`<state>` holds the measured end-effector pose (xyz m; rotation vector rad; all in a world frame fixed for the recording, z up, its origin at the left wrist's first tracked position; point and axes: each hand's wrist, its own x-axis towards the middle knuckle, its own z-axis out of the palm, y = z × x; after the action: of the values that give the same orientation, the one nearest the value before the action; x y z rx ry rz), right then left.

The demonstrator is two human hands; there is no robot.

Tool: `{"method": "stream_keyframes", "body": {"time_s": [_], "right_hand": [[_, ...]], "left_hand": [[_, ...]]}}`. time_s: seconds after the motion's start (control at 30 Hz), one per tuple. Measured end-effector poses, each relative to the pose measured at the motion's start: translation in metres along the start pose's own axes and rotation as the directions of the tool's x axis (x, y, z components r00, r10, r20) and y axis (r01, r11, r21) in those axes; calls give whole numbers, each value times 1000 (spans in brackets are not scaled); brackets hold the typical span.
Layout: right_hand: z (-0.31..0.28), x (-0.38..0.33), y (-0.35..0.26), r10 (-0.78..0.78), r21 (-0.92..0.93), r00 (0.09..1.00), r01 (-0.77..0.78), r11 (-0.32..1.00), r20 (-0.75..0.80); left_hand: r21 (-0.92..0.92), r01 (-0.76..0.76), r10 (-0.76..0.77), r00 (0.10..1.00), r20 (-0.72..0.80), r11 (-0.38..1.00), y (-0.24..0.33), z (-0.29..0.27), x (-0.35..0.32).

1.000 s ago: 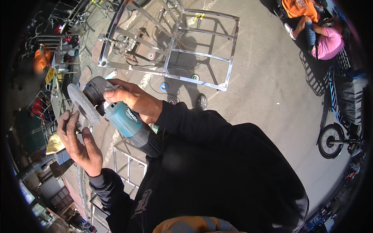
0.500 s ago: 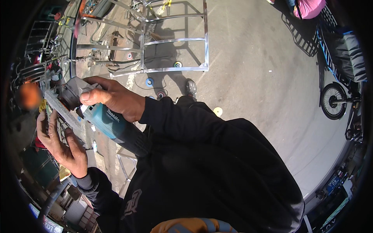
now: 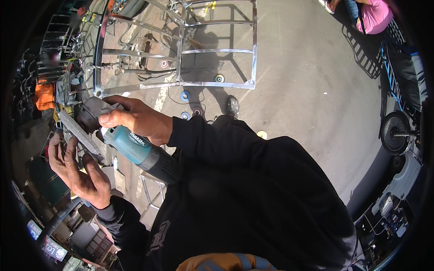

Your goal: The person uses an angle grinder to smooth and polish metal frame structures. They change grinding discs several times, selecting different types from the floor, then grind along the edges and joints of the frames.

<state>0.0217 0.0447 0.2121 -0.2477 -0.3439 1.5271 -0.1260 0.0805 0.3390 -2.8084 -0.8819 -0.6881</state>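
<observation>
My right hand (image 3: 143, 119) grips a teal and black angle grinder (image 3: 131, 145) around its grey gear head, with the thumb along the top. A thick grey abrasive disc (image 3: 79, 132) is fitted on the grinder and seen nearly edge-on. My left hand (image 3: 83, 176) is beside the disc, its fingers bent and spread apart. Those fingertips are close to the disc's outer face; whether they touch it I cannot tell. The back end of the grinder lies against my dark sweatshirt.
Ahead stands a shiny welded metal frame (image 3: 217, 84). Several discs lie on the concrete, including a blue one (image 3: 185, 95) and a yellow one (image 3: 262, 134). Cables and metal pieces crowd the left. A wheel (image 3: 394, 133) stands at right; a person in pink (image 3: 377, 17) is at the upper right.
The whole view has shifted, so the frame and floor sit slightly farther right and lower. My right hand still holds the grinder, and my left fingers remain by the disc.
</observation>
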Motion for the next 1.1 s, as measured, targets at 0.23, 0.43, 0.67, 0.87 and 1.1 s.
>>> {"method": "stream_keyframes", "body": {"time_s": [0.23, 0.43, 0.67, 0.87, 1.1], "right_hand": [[0, 2, 3, 63, -4, 997, -63, 998, 43], [-1, 5, 0, 137, -46, 990, -135, 990, 47], [-6, 4, 3, 153, -88, 987, -157, 984, -54], [-14, 4, -3, 238, -33, 971, -239, 970, -36], [-21, 20, 10, 227, -133, 972, -219, 967, 52]], "left_hand": [[-273, 3, -58, 979, -193, 962, 6, 4, -17], [-36, 35, -40, 991, -127, 999, 8, 6, -21], [45, 0, 5, 995, -101, 999, 17, 11, -13], [71, 99, -95, 994, -58, 993, 15, 9, -11], [46, 65, -62, 996, -66, 997, 11, 7, -12]]}}
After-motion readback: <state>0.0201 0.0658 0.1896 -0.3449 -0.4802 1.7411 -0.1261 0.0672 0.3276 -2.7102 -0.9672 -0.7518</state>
